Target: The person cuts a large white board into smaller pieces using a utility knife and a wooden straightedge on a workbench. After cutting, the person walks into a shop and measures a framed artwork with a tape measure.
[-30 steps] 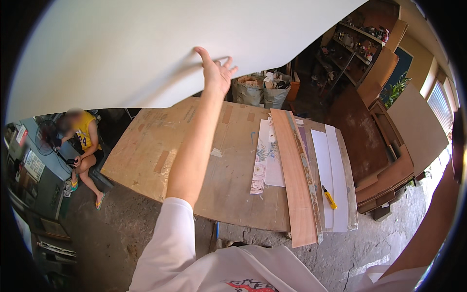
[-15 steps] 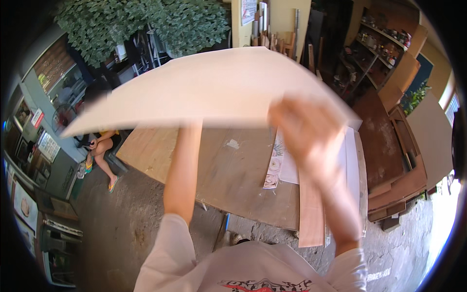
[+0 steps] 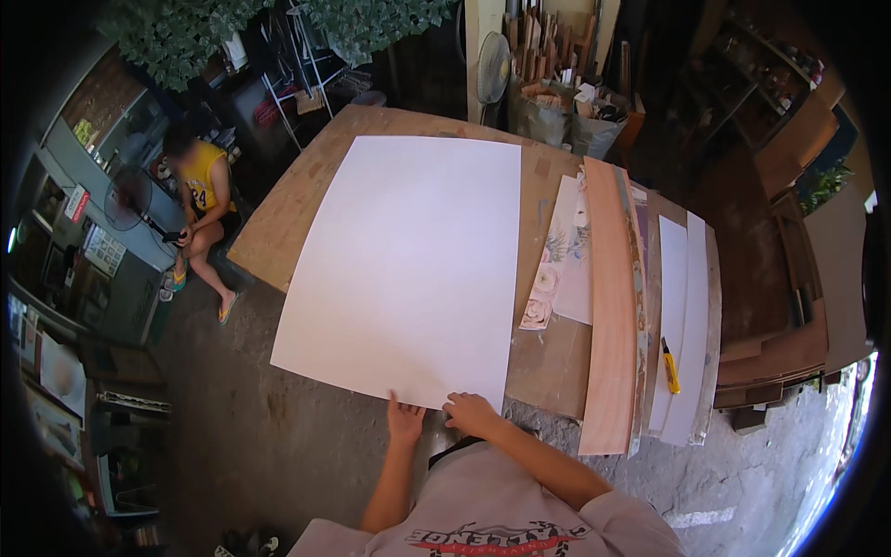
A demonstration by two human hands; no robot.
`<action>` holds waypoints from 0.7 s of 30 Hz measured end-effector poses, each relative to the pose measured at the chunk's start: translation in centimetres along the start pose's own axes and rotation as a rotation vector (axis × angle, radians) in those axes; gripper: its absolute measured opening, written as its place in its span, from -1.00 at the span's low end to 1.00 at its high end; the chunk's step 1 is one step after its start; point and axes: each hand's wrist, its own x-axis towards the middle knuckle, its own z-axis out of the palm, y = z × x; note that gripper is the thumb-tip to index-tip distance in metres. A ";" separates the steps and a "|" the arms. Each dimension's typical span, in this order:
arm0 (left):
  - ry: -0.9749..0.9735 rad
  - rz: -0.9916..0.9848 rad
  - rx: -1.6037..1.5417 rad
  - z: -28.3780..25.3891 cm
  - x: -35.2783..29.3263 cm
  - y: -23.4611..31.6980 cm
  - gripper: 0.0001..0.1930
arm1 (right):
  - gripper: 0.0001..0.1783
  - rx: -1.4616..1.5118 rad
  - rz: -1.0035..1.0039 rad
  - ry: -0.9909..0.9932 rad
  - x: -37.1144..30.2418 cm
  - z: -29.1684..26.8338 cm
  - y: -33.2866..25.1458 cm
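Note:
A large white sheet (image 3: 404, 269) lies over the middle of a wooden worktable (image 3: 264, 232), its near edge toward my body. At that edge my left hand (image 3: 406, 420) is closed on the sheet, one digit over the top and the others partly hidden at the edge. Close beside it on the right, my right hand (image 3: 473, 414) has its fingers bent at the same edge, gripping the sheet near its near right corner. The sheet lies mostly flat and covers much of the tabletop.
Right of the sheet lie floral-printed pieces (image 3: 571, 251), a long wooden strip (image 3: 610, 316), white strips (image 3: 685, 278) and a yellow cutter knife (image 3: 670, 367). A person in a yellow top (image 3: 200, 176) sits at left beside a fan (image 3: 130, 200). Sacks of wood offcuts (image 3: 543, 107) stand behind the table.
The white sheet has come down from in front of me onto the table. Both hands have moved down and closer together at its near edge. The seated person is now in fuller view.

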 end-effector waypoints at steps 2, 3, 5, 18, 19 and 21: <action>-0.026 0.086 0.069 -2.1 2.6 -1.9 -0.39 | -0.66 0.124 0.009 -0.165 -1.2 0.0 0.8; 0.057 0.082 0.087 -2.7 3.5 -2.7 -0.41 | -0.64 0.177 0.037 -0.183 -1.9 -0.4 1.1; -0.004 0.183 0.170 -3.7 4.5 -3.0 -0.48 | -0.63 0.269 0.081 -0.153 -3.6 -1.5 1.5; 0.106 0.206 0.338 -5.3 3.9 -1.4 -0.48 | -0.76 0.351 0.962 0.639 -26.2 -3.8 12.3; 0.133 0.190 0.369 -5.4 3.6 -2.2 -0.47 | -0.78 0.220 0.947 0.752 -28.8 -3.8 13.9; 0.121 0.177 0.447 -5.6 2.5 -4.3 -0.50 | -0.74 0.241 1.330 0.866 -33.7 -3.5 17.9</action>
